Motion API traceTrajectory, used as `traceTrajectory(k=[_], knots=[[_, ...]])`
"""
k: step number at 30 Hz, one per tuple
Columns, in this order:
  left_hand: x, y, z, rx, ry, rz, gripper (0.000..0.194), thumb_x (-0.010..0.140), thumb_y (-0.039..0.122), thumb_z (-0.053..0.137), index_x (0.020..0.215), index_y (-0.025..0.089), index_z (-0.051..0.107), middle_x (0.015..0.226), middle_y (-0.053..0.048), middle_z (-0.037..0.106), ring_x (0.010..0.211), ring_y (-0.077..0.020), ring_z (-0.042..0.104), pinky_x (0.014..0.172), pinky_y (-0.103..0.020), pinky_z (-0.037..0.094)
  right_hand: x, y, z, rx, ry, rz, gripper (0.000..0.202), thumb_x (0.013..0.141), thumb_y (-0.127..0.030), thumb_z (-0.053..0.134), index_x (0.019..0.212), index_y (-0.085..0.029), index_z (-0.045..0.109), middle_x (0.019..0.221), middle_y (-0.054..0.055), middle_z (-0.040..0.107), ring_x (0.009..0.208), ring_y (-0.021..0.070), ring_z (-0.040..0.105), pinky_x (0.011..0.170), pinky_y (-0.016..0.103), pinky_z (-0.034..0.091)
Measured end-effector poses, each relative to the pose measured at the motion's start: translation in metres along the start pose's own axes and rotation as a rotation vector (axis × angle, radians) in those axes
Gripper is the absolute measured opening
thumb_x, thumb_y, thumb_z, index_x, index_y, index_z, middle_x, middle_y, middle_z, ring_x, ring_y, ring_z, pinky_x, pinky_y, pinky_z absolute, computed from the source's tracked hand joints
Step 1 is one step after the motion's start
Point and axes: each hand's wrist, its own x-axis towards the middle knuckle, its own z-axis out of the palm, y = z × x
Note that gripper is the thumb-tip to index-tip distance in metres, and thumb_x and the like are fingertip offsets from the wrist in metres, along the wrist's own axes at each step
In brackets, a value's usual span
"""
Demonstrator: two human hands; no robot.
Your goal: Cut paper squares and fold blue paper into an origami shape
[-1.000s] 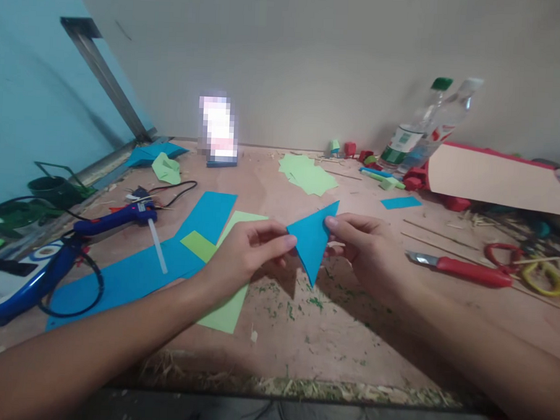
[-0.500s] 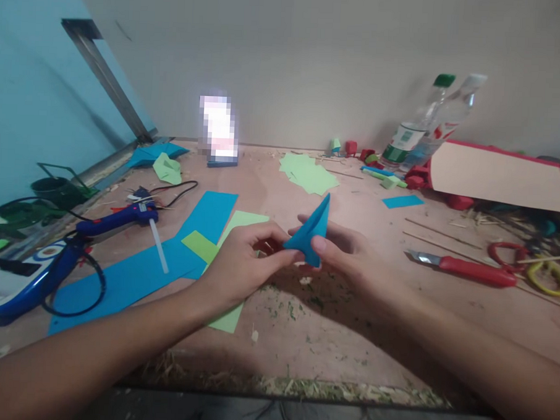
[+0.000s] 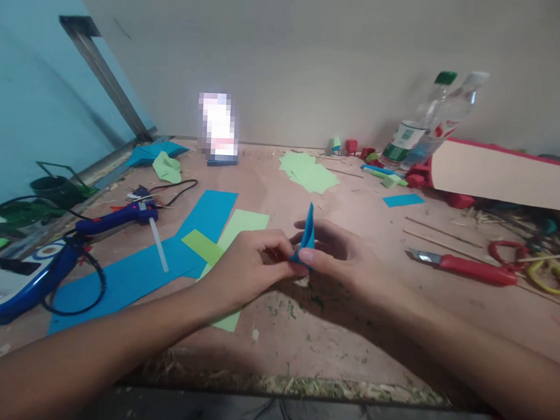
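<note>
A small folded piece of blue paper (image 3: 309, 230) is held above the middle of the table, its pointed tip standing up. My left hand (image 3: 259, 258) pinches its lower left end between thumb and curled fingers. From the other side, my right hand (image 3: 341, 250) presses its thumb on the near face, with its fingers behind. My fingers cover the paper's lower part. To the left of my hands lie blue paper strips (image 3: 133, 278), a pale green sheet (image 3: 249, 221) and a yellow-green strip (image 3: 201, 247).
A blue glue gun (image 3: 117, 218) with a glue stick lies at left. At right are a red utility knife (image 3: 472, 270) and scissors (image 3: 549, 274). Plastic bottles (image 3: 406, 138), a lit phone (image 3: 221, 127) and pale green cutouts (image 3: 309, 172) stand or lie toward the back wall.
The folded blue paper has turned, so it now shows a narrower side with its tip more upright. My right hand has shifted slightly left, closer to my left hand.
</note>
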Motion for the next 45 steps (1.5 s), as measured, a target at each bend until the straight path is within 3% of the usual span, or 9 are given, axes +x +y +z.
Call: traceTrajectory(k=[7,12,15,21,26,31,37,42,45], knots=[[0.003,0.000,-0.002,-0.073,-0.054,-0.073,0.025,0.077,0.030,0.086,0.067,0.015,0.069,0.068,0.000,0.066,0.064,-0.0127,0.057,0.060,-0.026,0.043,-0.002,-0.003,-0.001,0.030,0.089,0.101,0.032,0.080,-0.031,0.082,0.110,-0.022,0.076,0.100,0.006,0.077,0.096,0.0250,0.067,0.086,0.039,0.052],[0.004,0.000,-0.005,-0.198,0.008,-0.020,0.022,0.086,0.032,0.079,0.078,0.017,0.066,0.074,0.001,0.067,0.066,-0.0120,0.061,0.062,-0.025,0.050,0.001,-0.002,-0.004,0.271,0.086,0.146,0.024,0.074,-0.019,0.070,0.096,-0.019,0.076,0.079,0.003,0.070,0.068,0.0173,0.060,0.063,0.032,0.048],[0.005,-0.003,-0.007,-0.249,0.037,-0.044,0.025,0.087,0.035,0.079,0.083,0.018,0.062,0.073,0.002,0.066,0.064,-0.0129,0.064,0.061,-0.025,0.054,0.005,-0.001,-0.006,0.358,0.131,0.141,0.026,0.068,-0.014,0.070,0.093,-0.016,0.077,0.076,0.002,0.069,0.065,0.0148,0.058,0.060,0.029,0.047],[0.007,-0.006,-0.010,-0.331,0.032,-0.099,0.025,0.089,0.032,0.078,0.092,0.020,0.056,0.075,0.002,0.072,0.066,-0.0166,0.071,0.061,-0.030,0.062,0.007,0.000,-0.008,0.294,0.188,0.218,0.030,0.069,-0.022,0.083,0.098,-0.016,0.080,0.088,0.007,0.078,0.077,0.0219,0.069,0.069,0.034,0.055],[0.007,-0.003,-0.011,-0.317,0.069,-0.097,0.023,0.089,0.028,0.077,0.092,0.020,0.056,0.070,0.004,0.070,0.057,-0.0094,0.062,0.051,-0.018,0.049,0.008,0.003,-0.010,0.220,0.136,0.249,0.036,0.071,-0.036,0.093,0.099,-0.016,0.082,0.089,0.008,0.079,0.079,0.0212,0.071,0.072,0.033,0.057],[0.010,-0.003,-0.011,-0.350,0.126,-0.098,0.031,0.085,0.032,0.084,0.099,0.020,0.059,0.074,0.003,0.071,0.063,-0.0127,0.067,0.055,-0.022,0.054,0.009,0.004,-0.010,0.252,0.147,0.204,0.026,0.072,-0.028,0.091,0.095,-0.017,0.084,0.087,0.006,0.080,0.074,0.0180,0.070,0.071,0.029,0.057],[0.011,-0.013,-0.010,-0.372,-0.027,-0.130,0.022,0.083,0.030,0.084,0.090,0.018,0.067,0.069,0.002,0.067,0.063,-0.0151,0.065,0.059,-0.027,0.056,0.008,0.000,-0.008,0.259,0.174,0.206,0.028,0.065,-0.024,0.095,0.091,-0.018,0.085,0.082,0.005,0.080,0.069,0.0177,0.069,0.068,0.029,0.058],[0.014,-0.015,-0.010,-0.402,0.056,-0.145,0.029,0.077,0.029,0.087,0.077,0.018,0.060,0.069,0.001,0.065,0.063,-0.0145,0.062,0.058,-0.026,0.052,0.008,0.001,-0.009,0.359,0.151,0.223,0.035,0.061,-0.020,0.096,0.094,-0.019,0.086,0.087,0.005,0.080,0.072,0.0182,0.069,0.071,0.031,0.057],[0.014,-0.012,-0.012,-0.429,0.099,-0.168,0.024,0.075,0.028,0.086,0.084,0.018,0.066,0.076,0.001,0.068,0.065,-0.0142,0.064,0.060,-0.026,0.054,0.009,0.003,-0.009,0.403,0.123,0.199,0.029,0.065,-0.022,0.094,0.093,-0.019,0.086,0.077,0.002,0.076,0.065,0.0148,0.065,0.062,0.028,0.053]])
